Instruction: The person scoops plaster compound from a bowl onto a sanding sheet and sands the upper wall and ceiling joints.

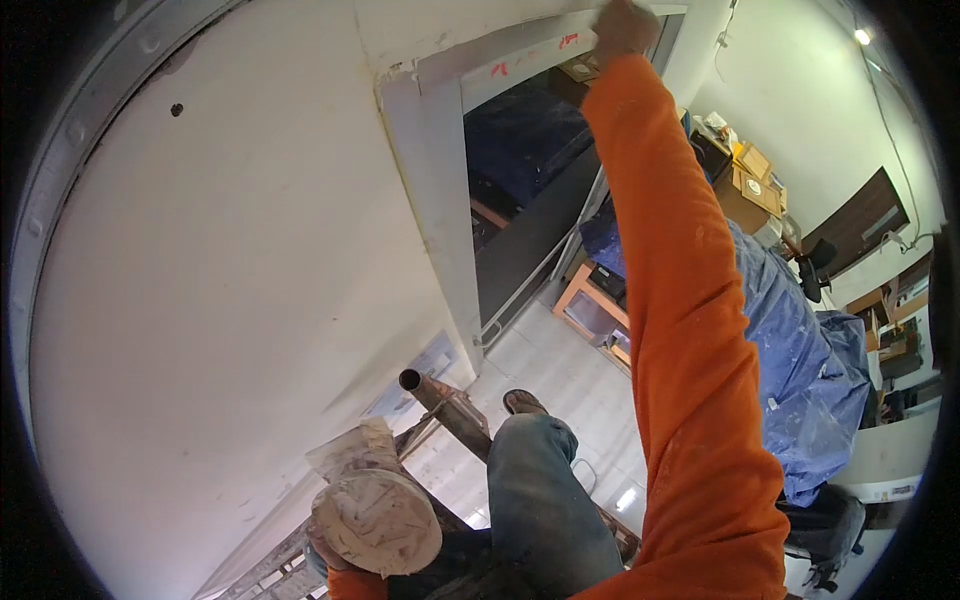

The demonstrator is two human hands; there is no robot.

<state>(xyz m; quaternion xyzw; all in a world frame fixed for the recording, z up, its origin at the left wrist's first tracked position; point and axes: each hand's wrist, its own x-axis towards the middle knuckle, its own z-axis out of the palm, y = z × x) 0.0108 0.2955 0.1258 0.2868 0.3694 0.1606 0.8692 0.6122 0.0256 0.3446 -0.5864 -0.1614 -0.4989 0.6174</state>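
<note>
Low at the left, my left hand (326, 552) is closed round the side of a round tub (432, 535) that holds pale, lumpy paste. Just behind the tub rises a whitish smeared piece (375, 445) whose kind I cannot make out. My right arm, in an orange sleeve, stretches up to the top edge of the view. There my right hand (626, 32) is closed and somewhat blurred, close to the upper part of a grey frame (520, 65) with red marks. Whatever its fingers hold is hidden.
A white wall (230, 260) fills the left side. Beneath me, a metal pipe (450, 415) of a scaffold-like structure sticks up by my knee (535, 450). Tiled floor (520, 360) lies below. A blue sheet (800, 360) covers things at the right, with cardboard boxes (750, 200) behind.
</note>
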